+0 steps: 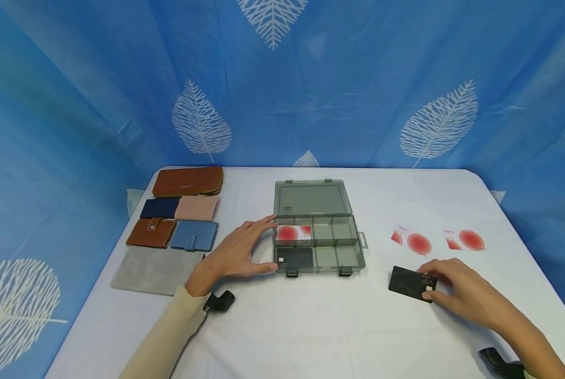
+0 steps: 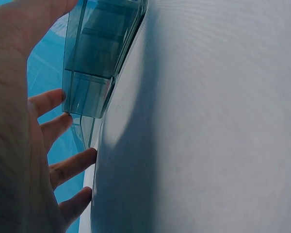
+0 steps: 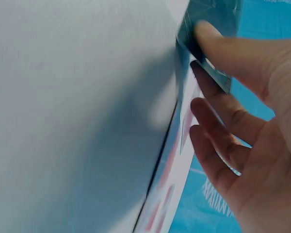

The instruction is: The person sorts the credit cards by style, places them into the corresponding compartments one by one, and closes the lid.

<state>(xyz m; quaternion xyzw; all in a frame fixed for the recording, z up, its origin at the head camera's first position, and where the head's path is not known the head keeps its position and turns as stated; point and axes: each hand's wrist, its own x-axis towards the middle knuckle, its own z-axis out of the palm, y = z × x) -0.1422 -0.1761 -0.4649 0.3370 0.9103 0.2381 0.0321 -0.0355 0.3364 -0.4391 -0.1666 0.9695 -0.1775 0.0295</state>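
Observation:
My left hand (image 1: 237,254) lies with straight fingers against the left end of an open clear grey compartment box (image 1: 344,257); the left wrist view shows the fingers (image 2: 53,128) beside the box's wall (image 2: 94,53). In the box's left compartments are a red and white card (image 1: 294,232) and a black VIP card (image 1: 294,257). My right hand (image 1: 445,288) pinches another black VIP card (image 1: 407,282) just above the table, right of the box. Close up, the thumb (image 3: 218,41) presses that card (image 3: 223,12).
Two red and white cards (image 1: 411,240) (image 1: 464,239) lie on the white table (image 1: 310,326) beyond my right hand. Several wallets and a grey pouch (image 1: 154,270) sit in a group at the left. A blue leaf-print curtain hangs behind.

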